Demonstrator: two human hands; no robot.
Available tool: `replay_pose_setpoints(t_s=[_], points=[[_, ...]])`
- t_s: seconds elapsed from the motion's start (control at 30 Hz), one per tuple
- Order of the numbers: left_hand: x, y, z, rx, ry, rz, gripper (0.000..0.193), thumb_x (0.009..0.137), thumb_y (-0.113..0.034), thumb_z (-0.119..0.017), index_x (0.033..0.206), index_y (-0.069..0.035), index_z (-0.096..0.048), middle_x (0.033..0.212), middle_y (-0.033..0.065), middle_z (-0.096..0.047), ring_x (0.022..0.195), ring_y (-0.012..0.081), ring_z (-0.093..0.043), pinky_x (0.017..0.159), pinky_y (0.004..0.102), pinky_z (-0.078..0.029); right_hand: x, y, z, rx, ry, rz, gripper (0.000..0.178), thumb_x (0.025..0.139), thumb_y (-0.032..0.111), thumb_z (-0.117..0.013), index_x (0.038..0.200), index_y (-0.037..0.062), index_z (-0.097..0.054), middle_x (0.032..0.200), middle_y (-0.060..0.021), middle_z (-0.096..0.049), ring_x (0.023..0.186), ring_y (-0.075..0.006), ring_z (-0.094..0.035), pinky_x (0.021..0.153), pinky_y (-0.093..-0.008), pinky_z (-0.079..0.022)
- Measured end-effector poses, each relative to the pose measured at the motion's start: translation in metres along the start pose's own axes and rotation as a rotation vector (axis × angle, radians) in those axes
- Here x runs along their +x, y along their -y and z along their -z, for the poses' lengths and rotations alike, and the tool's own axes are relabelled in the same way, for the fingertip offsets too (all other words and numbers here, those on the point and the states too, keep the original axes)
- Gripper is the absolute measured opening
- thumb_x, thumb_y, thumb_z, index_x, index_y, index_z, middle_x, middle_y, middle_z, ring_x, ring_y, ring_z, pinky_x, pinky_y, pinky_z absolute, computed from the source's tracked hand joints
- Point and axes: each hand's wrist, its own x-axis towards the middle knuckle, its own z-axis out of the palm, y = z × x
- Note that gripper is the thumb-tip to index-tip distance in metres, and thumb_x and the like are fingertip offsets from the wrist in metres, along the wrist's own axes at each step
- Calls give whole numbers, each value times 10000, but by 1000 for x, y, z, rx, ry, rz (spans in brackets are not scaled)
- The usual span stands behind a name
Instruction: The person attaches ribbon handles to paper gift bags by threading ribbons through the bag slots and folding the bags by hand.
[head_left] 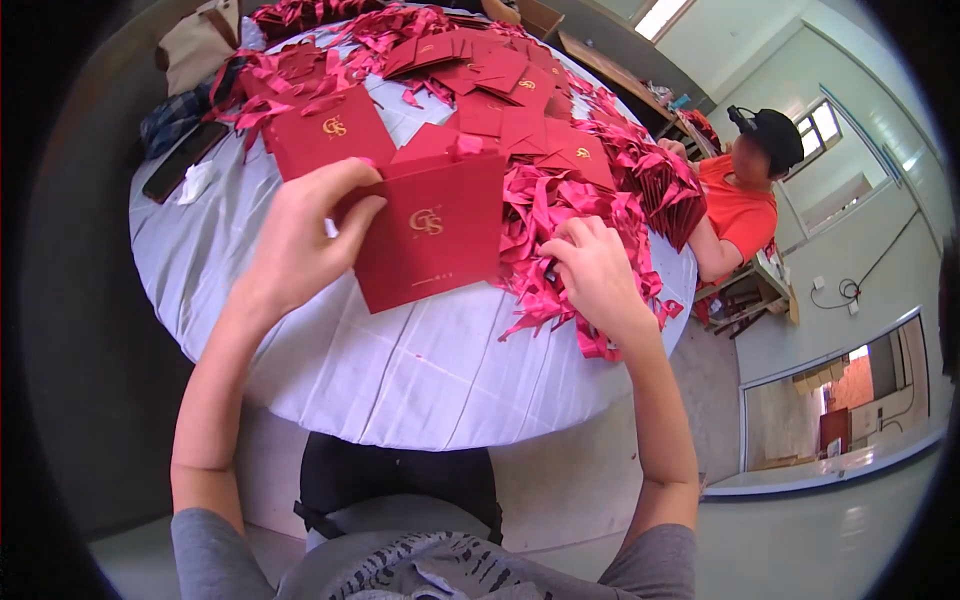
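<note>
My left hand (312,235) pinches the upper left edge of a red paper gift bag (430,265) and holds it up over the table's near side. A gold emblem marks the bag's front, and a bit of pink ribbon shows at its top edge. To the right of the bag, my right hand (598,272) has its fingers curled and pressed together at a heap of loose pink satin ribbons (535,205). Its fingertips pinch into the ribbons; exactly how many strands they hold is hidden.
Flat red bags (500,75) cover the far part of the round table with its white cloth (400,390). Another red bag (330,130) lies behind my left hand. A phone (185,160) and crumpled tissue (197,183) rest at the left edge. A person in orange (740,205) works at the right.
</note>
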Motion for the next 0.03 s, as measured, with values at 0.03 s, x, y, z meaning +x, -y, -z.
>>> replay_pose_setpoints(t_s=[0.03], points=[[0,-1,-5,-11,23,16,146,811,-31,-630,946,6,-591,894,180,-642,809,253,-652,697,347,-497,0,1,-8,-59,34,14,161,734,53,-638,881,100,-685,934,-82,-576,957,-284,-507,857,-463,-390]])
